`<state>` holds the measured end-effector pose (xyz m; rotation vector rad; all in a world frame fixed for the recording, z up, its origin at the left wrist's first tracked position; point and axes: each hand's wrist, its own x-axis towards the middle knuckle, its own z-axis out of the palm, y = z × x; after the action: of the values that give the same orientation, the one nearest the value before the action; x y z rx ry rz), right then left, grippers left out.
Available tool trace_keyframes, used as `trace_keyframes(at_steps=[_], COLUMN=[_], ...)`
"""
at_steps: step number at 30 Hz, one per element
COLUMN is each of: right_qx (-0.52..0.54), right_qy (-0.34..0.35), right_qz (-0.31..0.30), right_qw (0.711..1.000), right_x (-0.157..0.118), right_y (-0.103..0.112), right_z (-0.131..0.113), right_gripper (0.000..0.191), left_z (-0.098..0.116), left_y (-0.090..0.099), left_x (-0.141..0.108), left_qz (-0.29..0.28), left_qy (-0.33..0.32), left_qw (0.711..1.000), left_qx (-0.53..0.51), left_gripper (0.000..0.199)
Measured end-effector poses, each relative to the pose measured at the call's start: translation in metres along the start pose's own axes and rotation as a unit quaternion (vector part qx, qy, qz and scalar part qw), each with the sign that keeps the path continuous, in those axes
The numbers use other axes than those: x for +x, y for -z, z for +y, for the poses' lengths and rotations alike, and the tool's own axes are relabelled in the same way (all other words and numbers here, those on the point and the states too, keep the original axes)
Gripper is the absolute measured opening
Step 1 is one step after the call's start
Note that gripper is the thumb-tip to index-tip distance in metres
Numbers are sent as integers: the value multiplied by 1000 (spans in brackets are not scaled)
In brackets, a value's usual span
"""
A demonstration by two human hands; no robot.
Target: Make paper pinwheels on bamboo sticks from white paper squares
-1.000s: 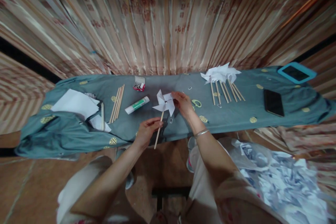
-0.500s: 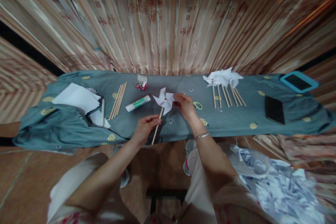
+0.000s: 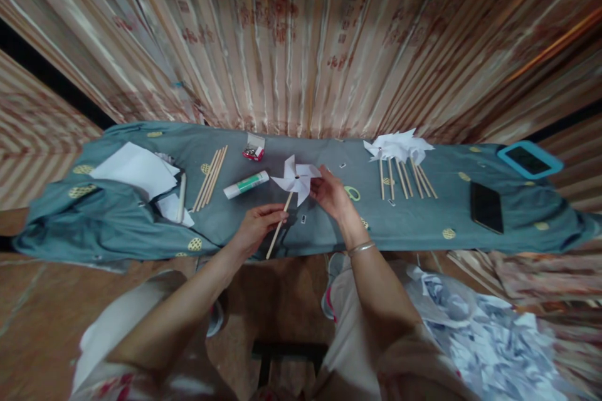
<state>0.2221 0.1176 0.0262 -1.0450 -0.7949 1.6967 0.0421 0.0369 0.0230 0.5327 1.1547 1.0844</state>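
Note:
A white paper pinwheel (image 3: 297,183) on a thin wooden stick (image 3: 277,232) is held up above the front of the table. My left hand (image 3: 256,225) is closed on the stick below the blades, thumb and fingers pinching it. Beside the right-hand blade is my right hand (image 3: 332,195), its fingers bent but apart and the fingertips at the paper's edge. A dark pin head marks the pinwheel's middle. Left of it lies a glue stick (image 3: 246,184), with a small red and white box of metal pins (image 3: 254,148) behind. Scissors with a green handle (image 3: 352,193) are partly hidden by my right hand.
Finished pinwheels (image 3: 399,145) lie in a row at right, near a black phone (image 3: 486,207) and a blue-framed tablet (image 3: 530,160). Loose sticks (image 3: 210,178), white paper (image 3: 134,170) and a white pen (image 3: 182,198) lie left. A bag of paper scraps (image 3: 503,338) stands below right.
The pinwheel's blades have turned slightly and spread wider in view. My right hand's fingers have opened a little beside the blade. My left hand keeps its hold on the stick.

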Motion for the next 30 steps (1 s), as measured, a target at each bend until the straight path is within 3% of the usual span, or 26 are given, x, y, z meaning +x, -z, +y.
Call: trace_keyframes(at_steps=[3,8,16,22,30], right_qx=[9,6,-52,-82,-136], right_qy=[-20,-44,-43,-2,-45], right_qz=[-36,-44,-35,-71,-72], right_qw=[999,998,997,994,987], right_x=[-3,-6,-9,-14,-21], right_y=[1,1,4,25,31], right_z=[-6,-14,-19,-26,-20], right_gripper=[38,46,65,51,26], left_z=[0,1,3,-1,-4], left_y=[0,-1,0,4,3], left_x=[-1,-1,-3,-4,-8], left_qz=[-16,-31,-69,-87,-95], left_qy=[31,67,55,58,64], left_qw=[999,997,996,992,987], left_qx=[-9,-20,4,70,112], left_gripper=[41,35,33,28,27])
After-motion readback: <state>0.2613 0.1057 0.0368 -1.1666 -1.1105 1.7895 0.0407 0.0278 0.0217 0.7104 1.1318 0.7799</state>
